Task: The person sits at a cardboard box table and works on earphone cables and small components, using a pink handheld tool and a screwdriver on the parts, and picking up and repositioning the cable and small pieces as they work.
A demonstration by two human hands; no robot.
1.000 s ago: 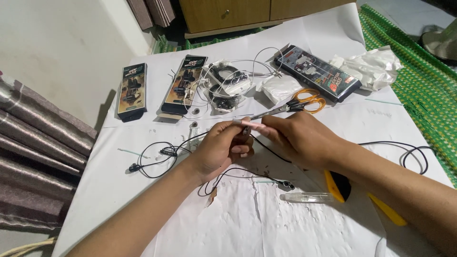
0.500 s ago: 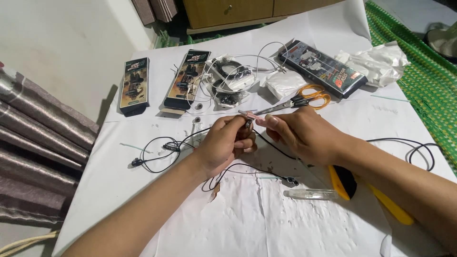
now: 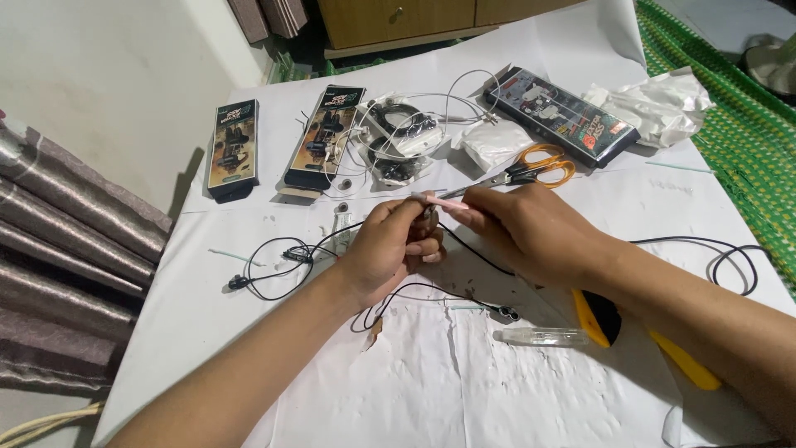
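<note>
Right now both hands meet above the white-papered worktop (image 3: 249,332): the left hand (image 3: 390,249) pinches a thin black cable (image 3: 473,253), the right hand (image 3: 522,232) closes its grip on a slim pink tube (image 3: 444,202) lying left-right, tip toward the left fingers. Orange scissors (image 3: 531,170) sit just behind (packages further back); bare paper lies nearer.

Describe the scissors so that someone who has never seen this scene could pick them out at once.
On the white paper sheet covering the work surface, look just beyond the right hand, toward the long dark printed box. The scissors lie there flat, blades pointing toward the pink stick held between the two hands. Their orange handle loops set them apart from the black cables and white wrappers nearby.
</note>
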